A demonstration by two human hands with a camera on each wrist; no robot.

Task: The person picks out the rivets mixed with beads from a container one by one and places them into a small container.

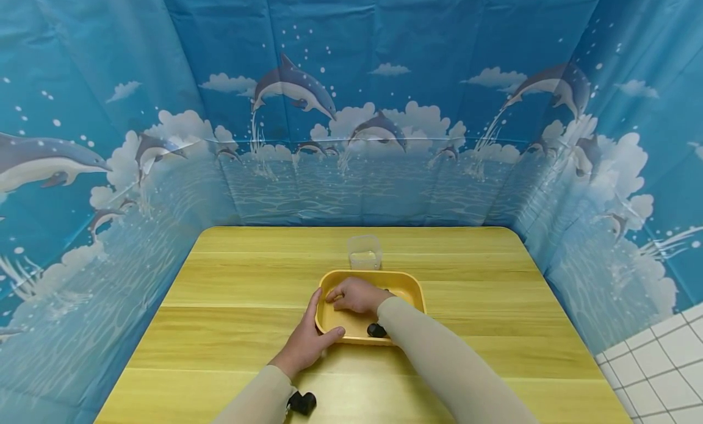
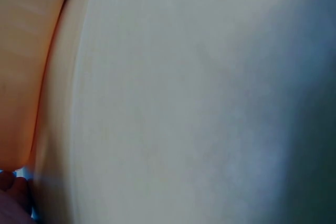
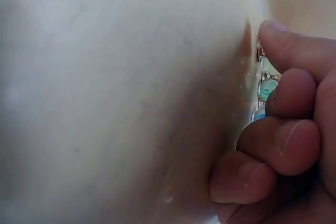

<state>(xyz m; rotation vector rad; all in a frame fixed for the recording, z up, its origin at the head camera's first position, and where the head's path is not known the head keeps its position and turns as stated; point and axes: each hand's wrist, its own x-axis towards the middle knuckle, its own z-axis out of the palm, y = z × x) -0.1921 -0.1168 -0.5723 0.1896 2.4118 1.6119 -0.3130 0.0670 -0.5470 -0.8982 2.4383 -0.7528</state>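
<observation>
A shallow yellow tray [image 1: 420, 293] stands on the wooden table. At its near left corner is my left hand [image 1: 307, 338], its fingers laid along the left wall and its thumb at the front rim. My right hand [image 1: 357, 294] reaches down inside the tray, fingers bent toward the floor. Small shiny glass-like beads [image 3: 269, 87], clear, green and blue, show beside the curled fingers [image 3: 286, 140] in the right wrist view. Whether any are pinched I cannot tell. The left wrist view catches the tray's orange side [image 2: 23, 77] close up. My right forearm hides the tray's right part.
Behind the tray stands a clear plastic box [image 1: 365, 252] close to its back rim. Black wrist cameras sit on my cuffs, the right one [image 1: 376, 330] over the tray's front. A blue dolphin-print curtain [image 1: 351, 186] surrounds the wooden table [image 1: 230, 326].
</observation>
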